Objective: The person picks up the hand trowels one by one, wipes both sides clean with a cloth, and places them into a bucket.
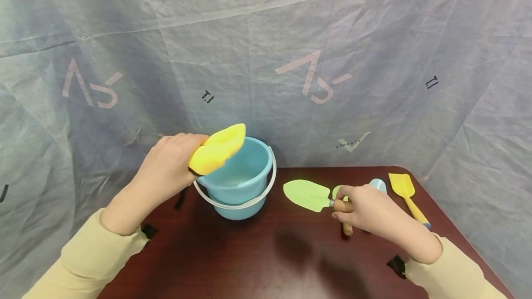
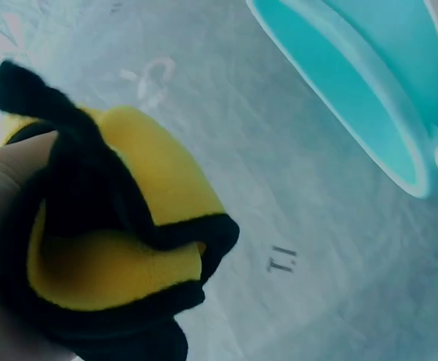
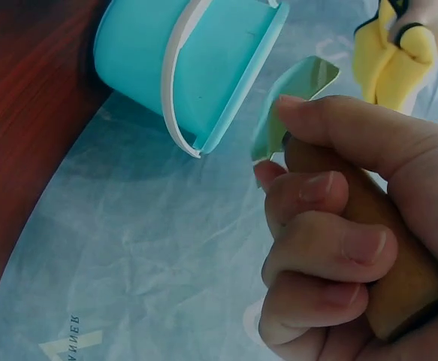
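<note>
Over the table (image 1: 232,262) bearing the blue bucket (image 1: 237,194), gripping, to the bucket's right, a green trowel (image 1: 305,195) by the handle (image 1: 343,206) in the curled right hand (image 1: 371,207) and, above the bucket's left side, yellow cloth (image 1: 218,149) in the left hand (image 1: 172,160).

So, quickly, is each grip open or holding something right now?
Left grip: closed, holding a yellow cloth item with black trim.
Right grip: closed, holding the green trowel by its wooden handle.
</note>
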Demonstrator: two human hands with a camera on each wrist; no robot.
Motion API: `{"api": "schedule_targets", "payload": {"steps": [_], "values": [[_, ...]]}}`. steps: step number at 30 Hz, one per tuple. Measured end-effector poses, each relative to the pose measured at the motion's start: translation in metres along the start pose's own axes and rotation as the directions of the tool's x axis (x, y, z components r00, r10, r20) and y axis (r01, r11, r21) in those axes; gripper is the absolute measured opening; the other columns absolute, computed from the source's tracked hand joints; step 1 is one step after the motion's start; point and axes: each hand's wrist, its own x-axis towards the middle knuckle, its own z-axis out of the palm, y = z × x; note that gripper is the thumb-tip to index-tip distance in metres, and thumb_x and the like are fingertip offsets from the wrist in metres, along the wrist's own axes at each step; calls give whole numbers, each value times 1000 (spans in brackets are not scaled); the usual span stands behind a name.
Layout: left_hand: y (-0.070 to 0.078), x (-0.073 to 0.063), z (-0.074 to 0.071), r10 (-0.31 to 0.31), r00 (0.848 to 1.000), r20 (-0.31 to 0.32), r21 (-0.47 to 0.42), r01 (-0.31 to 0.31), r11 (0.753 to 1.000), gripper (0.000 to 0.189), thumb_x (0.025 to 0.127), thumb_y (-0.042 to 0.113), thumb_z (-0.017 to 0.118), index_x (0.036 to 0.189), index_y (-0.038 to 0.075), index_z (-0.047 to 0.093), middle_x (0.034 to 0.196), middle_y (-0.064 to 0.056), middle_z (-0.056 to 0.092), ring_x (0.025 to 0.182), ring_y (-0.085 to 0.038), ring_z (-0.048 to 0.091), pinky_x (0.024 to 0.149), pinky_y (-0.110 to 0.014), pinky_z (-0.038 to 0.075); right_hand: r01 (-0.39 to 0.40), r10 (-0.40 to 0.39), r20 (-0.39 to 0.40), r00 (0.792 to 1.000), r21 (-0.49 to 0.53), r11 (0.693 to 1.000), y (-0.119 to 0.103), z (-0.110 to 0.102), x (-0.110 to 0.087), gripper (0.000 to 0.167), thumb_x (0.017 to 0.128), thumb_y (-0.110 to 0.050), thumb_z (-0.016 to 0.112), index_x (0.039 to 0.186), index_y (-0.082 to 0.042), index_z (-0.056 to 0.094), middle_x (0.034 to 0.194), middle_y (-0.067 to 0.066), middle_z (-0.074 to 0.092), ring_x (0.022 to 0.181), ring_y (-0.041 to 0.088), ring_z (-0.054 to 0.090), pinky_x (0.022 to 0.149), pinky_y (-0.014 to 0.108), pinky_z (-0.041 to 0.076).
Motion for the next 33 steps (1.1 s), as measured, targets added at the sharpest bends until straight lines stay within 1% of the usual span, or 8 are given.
{"api": "schedule_targets", "payload": {"steps": [3, 6, 9, 13, 18, 22, 28, 33], "values": [[11, 3, 1, 49, 999, 19, -26, -48, 998, 52, 59, -2, 79, 108, 5, 62, 95, -8, 68, 86, -26, 61, 72, -46, 47, 51, -51, -13, 999, -14, 999, 0, 0, -2, 22, 80, -24, 72, 72, -22, 51, 43, -29, 46, 48, -5, 45, 46, 17, 29], [21, 4, 2, 113, 993, 30, -58, -111, 992, 56, 58, -7, 77, 110, 6, 62, 96, -7, 68, 87, -25, 62, 73, -44, 47, 97, -98, -35, 995, -33, 995, 1, 0, -3, 27, 79, -23, 73, 68, -24, 48, 44, -29, 44, 48, -7, 43, 45, 17, 30], [30, 6, 5, 197, 980, 3, -63, -196, 978, 59, 58, -7, 76, 113, 8, 62, 92, -6, 67, 84, -23, 62, 71, -40, 47, 146, -148, -54, 987, -42, 988, 3, 0, -4, 29, 78, -23, 74, 68, -25, 47, 48, -26, 41, 46, -7, 40, 45, 16, 31], [42, 7, 11, 300, 952, -54, -52, -303, 952, 63, 58, -2, 78, 117, 10, 59, 87, -4, 67, 81, -20, 63, 71, -38, 49, 223, -226, -80, 971, -41, 974, 5, 2, -4, 29, 76, -23, 76, 69, -26, 48, 53, -23, 37, 46, -7, 37, 44, 15, 31], [54, 9, 18, 418, 902, -108, -49, -425, 904, 55, 62, 3, 78, 112, 9, 57, 90, 1, 67, 82, -17, 63, 72, -34, 49, 283, -289, -93, 953, -65, 957, 8, 7, -3, 27, 73, -21, 76, 70, -30, 52, 51, -24, 32, 45, -9, 35, 42, 15, 29], [62, 10, 25, 473, 876, -91, -57, -479, 876, 45, 65, 7, 77, 106, 11, 59, 91, 3, 65, 83, -16, 62, 71, -31, 47, 279, -286, -88, 954, -91, 956, 10, 10, -3, 29, 70, -23, 78, 69, -32, 50, 52, -22, 26, 46, -6, 28, 42, 16, 28], [72, 9, 36, 525, 850, -35, -88, -526, 846, 36, 74, 7, 73, 106, 15, 60, 97, 4, 63, 90, -17, 60, 74, -30, 46, 281, -290, -102, 952, -92, 955, 11, 14, -4, 28, 69, -22, 78, 70, -33, 51, 54, -22, 25, 49, -5, 26, 42, 16, 27], [78, 8, 41, 550, 835, -18, -106, -549, 829, 36, 74, 3, 71, 105, 17, 61, 101, 4, 63, 94, -15, 60, 76, -29, 46, 305, -314, -123, 941, -90, 948, 11, 15, -4, 27, 69, -21, 77, 72, -34, 53, 54, -23, 26, 49, -5, 25, 42, 15, 28]]}}
